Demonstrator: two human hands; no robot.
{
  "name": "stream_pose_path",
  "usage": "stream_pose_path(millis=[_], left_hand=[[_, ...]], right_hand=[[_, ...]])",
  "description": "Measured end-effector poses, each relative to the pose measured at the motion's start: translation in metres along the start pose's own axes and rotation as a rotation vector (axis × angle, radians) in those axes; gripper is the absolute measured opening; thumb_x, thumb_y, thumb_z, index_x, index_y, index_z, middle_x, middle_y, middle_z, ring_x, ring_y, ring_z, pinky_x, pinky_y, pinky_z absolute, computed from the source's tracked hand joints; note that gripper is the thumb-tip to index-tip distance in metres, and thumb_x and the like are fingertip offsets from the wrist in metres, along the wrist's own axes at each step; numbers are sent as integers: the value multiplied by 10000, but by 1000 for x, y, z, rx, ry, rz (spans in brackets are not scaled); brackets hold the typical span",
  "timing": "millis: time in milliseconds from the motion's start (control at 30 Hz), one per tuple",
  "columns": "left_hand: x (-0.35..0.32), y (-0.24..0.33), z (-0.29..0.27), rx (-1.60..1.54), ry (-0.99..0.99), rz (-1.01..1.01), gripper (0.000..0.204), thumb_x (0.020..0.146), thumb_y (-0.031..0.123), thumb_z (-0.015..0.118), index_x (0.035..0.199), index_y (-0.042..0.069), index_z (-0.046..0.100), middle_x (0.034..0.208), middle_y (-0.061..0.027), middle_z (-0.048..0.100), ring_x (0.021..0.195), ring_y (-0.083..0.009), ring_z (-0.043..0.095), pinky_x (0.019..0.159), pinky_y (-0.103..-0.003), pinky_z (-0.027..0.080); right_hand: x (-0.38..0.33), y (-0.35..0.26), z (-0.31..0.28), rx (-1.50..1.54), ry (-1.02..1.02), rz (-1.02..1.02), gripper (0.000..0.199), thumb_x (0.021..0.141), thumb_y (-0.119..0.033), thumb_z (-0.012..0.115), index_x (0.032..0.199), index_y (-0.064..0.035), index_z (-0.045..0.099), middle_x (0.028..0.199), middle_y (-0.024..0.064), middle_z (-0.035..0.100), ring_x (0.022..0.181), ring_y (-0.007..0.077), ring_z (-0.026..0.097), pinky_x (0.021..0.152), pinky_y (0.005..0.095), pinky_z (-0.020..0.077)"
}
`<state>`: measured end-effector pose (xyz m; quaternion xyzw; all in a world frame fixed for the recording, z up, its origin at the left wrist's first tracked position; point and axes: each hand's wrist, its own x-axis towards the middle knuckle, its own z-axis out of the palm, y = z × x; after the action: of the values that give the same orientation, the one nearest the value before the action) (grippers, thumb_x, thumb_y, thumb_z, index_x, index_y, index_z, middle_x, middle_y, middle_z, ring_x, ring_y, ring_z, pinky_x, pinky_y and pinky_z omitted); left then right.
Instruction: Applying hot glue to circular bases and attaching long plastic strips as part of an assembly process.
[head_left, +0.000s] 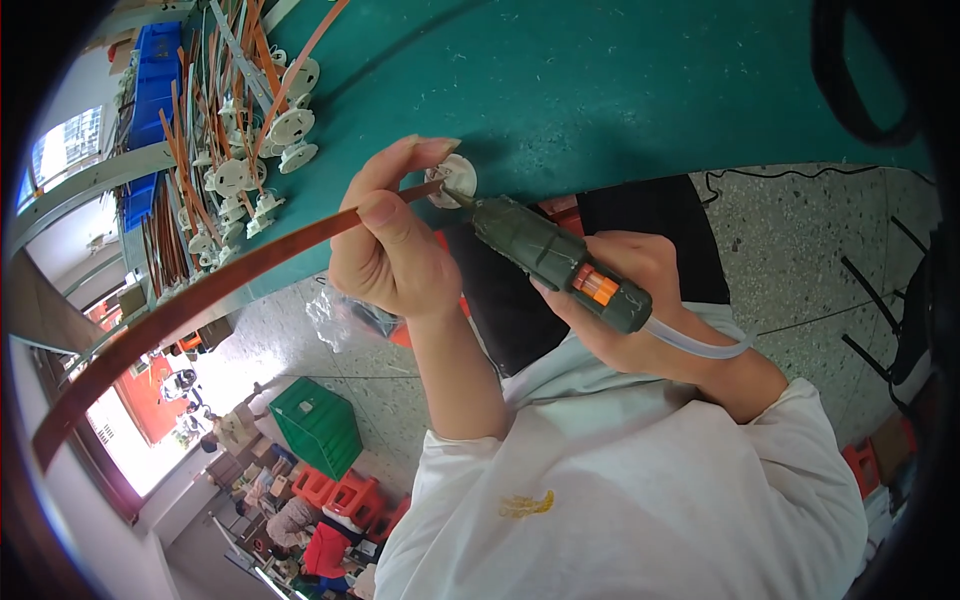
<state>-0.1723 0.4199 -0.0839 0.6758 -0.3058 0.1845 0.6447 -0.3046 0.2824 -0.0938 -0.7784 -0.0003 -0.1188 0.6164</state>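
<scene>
My left hand (395, 245) pinches a long, flat brown strip (250, 258) between thumb and fingers. The strip runs off far to the left and toward me. At its other end is a white round plastic piece (461, 177), just past my fingertips. In my right hand (640, 290) is a dark green hot glue gun (530, 240), gripped around its body, with a translucent glue stick (700, 345) curving out of its back. The gun's nozzle is at the white piece by the strip's end; whether it touches cannot be made out.
A green table (600, 80) spreads ahead. Many strips with white round pieces (240, 176) are piled at its left, beside a blue bin (158, 65). A green crate (316, 425) stands on the floor at lower left, near several people. A black chair (905, 320) is at right.
</scene>
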Motion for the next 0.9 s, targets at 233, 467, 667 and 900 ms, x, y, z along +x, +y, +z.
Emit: stream_pose_path(millis=[233, 467, 667, 900], left_hand=[[2, -4, 0, 14, 8, 3, 463, 1063, 301, 477, 1051, -129, 648, 858, -215, 712, 787, -267, 707, 688, -314, 567], [2, -3, 0, 17, 17, 5, 463, 1062, 305, 478, 1038, -123, 653, 861, -210, 713, 781, -261, 707, 681, -310, 564], [2, -3, -2, 10, -2, 19, 463, 1061, 310, 479, 1015, -117, 654, 865, -209, 712, 777, -259, 708, 655, -305, 568], [2, -3, 0, 9, 10, 19, 448, 1058, 302, 490, 1009, -113, 654, 868, -214, 710, 789, -277, 714, 658, -317, 577]], right_hand=[[0, 4, 1, -7, 8, 3, 78, 818, -53, 714, 859, 7, 688, 626, 96, 603, 501, 221, 575, 475, 316, 435], [-1, 3, 0, 41, 14, 66, 85, 815, -50, 713, 869, 10, 689, 633, 98, 607, 505, 222, 575, 480, 315, 439], [-1, 3, 0, 18, 2, 23, 89, 802, -61, 730, 842, 3, 682, 614, 96, 594, 494, 224, 568, 470, 323, 431], [-2, 5, 4, -28, 1, -20, 96, 783, -62, 751, 807, -15, 670, 595, 91, 571, 485, 237, 559, 455, 329, 423]])
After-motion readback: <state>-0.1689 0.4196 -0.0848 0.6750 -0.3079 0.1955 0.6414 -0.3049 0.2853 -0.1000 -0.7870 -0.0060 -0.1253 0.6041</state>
